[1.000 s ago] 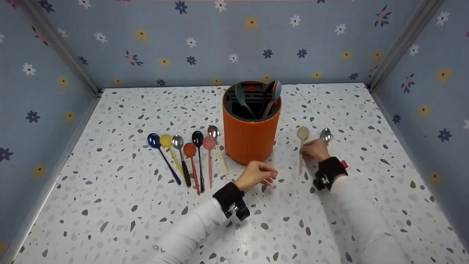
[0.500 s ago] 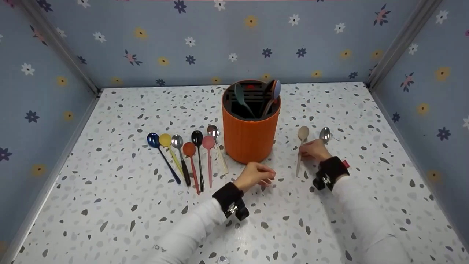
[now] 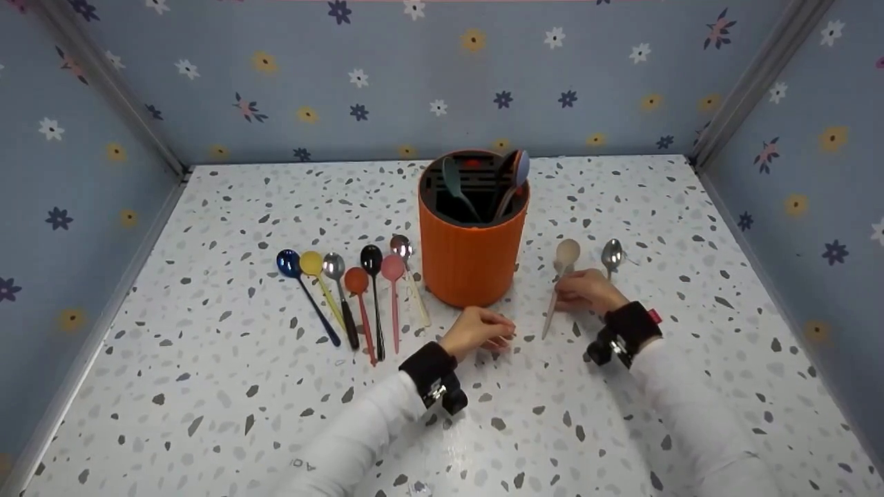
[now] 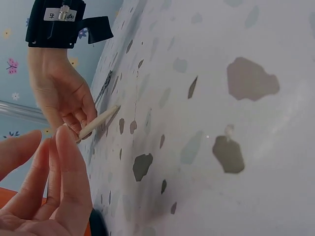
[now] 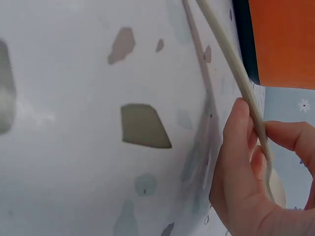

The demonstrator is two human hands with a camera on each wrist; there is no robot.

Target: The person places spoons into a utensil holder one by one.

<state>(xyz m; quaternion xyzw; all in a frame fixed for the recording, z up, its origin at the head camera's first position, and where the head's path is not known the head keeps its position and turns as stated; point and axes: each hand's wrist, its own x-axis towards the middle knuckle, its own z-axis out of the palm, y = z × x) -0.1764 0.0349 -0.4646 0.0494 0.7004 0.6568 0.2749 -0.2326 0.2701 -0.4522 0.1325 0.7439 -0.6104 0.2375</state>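
My right hand point(image 3: 587, 290) pinches the handle of a beige spoon point(image 3: 565, 255), which is tilted with its bowl toward the back and its handle end raised a little off the table; in the right wrist view the fingers point(image 5: 246, 162) wrap the beige spoon's handle point(image 5: 231, 64). A silver spoon point(image 3: 612, 254) lies just right of that hand. My left hand point(image 3: 480, 331) rests on the table before the orange holder point(image 3: 471, 255), its fingers point(image 4: 64, 167) loosely curled and holding nothing. The left wrist view also catches the right hand point(image 4: 66, 105) with the beige handle point(image 4: 98, 120).
Several coloured spoons point(image 3: 359, 290) lie in a row left of the holder. More utensils point(image 3: 514, 176) stand inside the holder. Flowered blue walls point(image 3: 83, 172) enclose the speckled table point(image 3: 207, 386) on three sides.
The right hand has lifted and swung the beige spoon: its handle end has moved left toward the holder. The left hand has stayed almost still.
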